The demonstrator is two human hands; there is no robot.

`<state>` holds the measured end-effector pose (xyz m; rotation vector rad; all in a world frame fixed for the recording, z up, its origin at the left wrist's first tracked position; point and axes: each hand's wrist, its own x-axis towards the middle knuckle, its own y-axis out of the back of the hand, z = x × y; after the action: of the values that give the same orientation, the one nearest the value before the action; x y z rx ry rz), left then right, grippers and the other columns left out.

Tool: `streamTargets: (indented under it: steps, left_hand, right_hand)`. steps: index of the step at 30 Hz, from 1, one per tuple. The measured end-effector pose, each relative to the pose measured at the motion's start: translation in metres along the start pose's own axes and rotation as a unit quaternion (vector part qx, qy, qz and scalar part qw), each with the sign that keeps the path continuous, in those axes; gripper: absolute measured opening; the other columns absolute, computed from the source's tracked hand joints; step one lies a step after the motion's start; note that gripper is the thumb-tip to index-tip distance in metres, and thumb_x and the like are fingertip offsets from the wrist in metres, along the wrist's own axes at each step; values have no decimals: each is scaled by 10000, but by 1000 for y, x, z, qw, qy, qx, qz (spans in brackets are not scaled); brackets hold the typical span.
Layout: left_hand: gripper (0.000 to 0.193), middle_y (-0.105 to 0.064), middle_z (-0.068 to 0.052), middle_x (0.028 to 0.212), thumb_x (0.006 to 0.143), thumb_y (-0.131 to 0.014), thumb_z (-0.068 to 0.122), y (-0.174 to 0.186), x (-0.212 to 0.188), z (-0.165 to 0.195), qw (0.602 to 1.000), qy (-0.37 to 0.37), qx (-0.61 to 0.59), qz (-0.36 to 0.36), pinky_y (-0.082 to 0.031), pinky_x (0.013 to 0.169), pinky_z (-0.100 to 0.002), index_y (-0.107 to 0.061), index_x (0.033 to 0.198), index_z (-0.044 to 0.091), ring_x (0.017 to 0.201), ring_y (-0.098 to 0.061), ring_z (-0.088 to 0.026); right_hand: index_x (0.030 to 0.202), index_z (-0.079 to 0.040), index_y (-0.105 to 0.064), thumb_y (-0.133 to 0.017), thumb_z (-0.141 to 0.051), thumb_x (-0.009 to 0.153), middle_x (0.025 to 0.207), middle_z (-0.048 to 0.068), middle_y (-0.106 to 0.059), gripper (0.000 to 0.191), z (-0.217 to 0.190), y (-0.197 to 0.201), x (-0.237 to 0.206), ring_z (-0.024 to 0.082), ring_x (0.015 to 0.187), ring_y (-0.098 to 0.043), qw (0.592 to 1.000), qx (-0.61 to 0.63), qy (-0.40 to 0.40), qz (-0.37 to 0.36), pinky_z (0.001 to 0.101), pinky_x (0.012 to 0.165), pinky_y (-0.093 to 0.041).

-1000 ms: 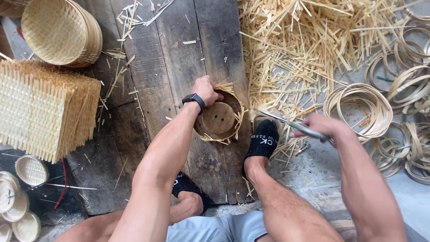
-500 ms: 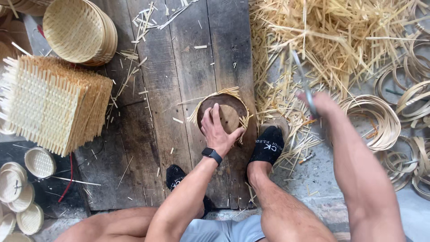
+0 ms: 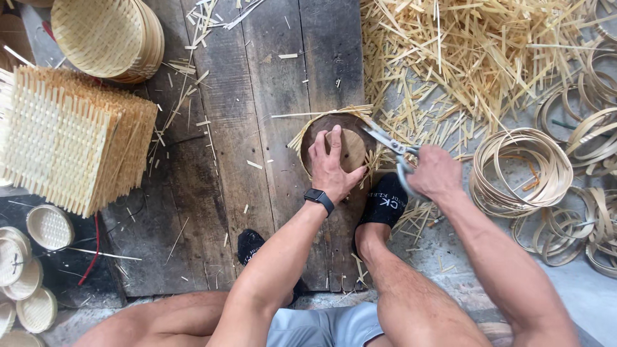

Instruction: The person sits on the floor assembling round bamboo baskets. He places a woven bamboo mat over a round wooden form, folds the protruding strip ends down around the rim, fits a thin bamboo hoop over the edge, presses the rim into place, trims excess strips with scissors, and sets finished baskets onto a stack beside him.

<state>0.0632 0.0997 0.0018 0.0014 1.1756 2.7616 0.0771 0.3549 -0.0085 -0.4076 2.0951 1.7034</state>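
Note:
A small round bamboo basket piece [image 3: 352, 146] with loose strip ends sticking out of its rim lies on dark wooden planks [image 3: 257, 128]. My left hand [image 3: 331, 166], a black watch on its wrist, presses flat on the round piece. My right hand [image 3: 435, 171] grips metal scissors [image 3: 389, 142], whose blades reach the right side of the rim. My black-socked foot [image 3: 385, 200] rests just below the piece.
A stack of square woven mats [image 3: 67, 138] stands at the left, round woven trays [image 3: 109, 35] behind it, small round lids [image 3: 29, 263] at the lower left. Cut bamboo strips [image 3: 475, 58] litter the upper right. Coiled bamboo hoops [image 3: 524, 170] lie at the right.
My right hand has brought the scissors from raised at the right down to the rim of the round piece. My left hand has moved up to lie flat on top of the piece.

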Motion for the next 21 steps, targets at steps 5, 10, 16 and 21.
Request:
streamTargets:
  steps: [5, 10, 16, 21]
  left_hand:
    - [1177, -356, -232, 1478, 591, -929, 268, 1, 4, -4, 1000, -14, -4, -19, -404, 1111, -524, -302, 1580, 146, 1289, -410, -468]
    - [1159, -360, -224, 1480, 579, -922, 256, 6, 8, -3, 998, -37, -2, -48, -412, 1116, -525, -325, 1568, 174, 1313, -407, -462]
    - [1134, -379, -148, 1511, 541, -918, 240, 24, 14, -6, 989, -45, 21, -139, -412, 1078, -555, -374, 1536, 253, 1357, -403, -419]
    - [1132, -368, -132, 1513, 525, -906, 235, 31, 21, -6, 982, -61, 22, -177, -403, 1081, -574, -379, 1526, 276, 1368, -391, -408]
  right_hand:
    - [965, -38, -687, -659, -296, 887, 928, 172, -658, 271, 25, 1, 11, 300, 869, -669, 992, -59, 65, 92, 457, 728, -564]
    - [807, -4, -630, -725, -489, 686, 768, 137, -571, 509, 13, -27, 31, 268, 693, -570, 954, -118, 123, 246, 394, 597, -514]
    - [946, -65, -611, -626, -360, 1018, 851, 98, -568, 304, 39, -23, 32, 216, 774, -573, 988, -100, 72, 94, 393, 658, -487]
    - [766, -27, -606, -722, -492, 720, 735, 119, -570, 482, 21, -19, 35, 256, 677, -576, 933, -115, 169, 295, 386, 584, -503]
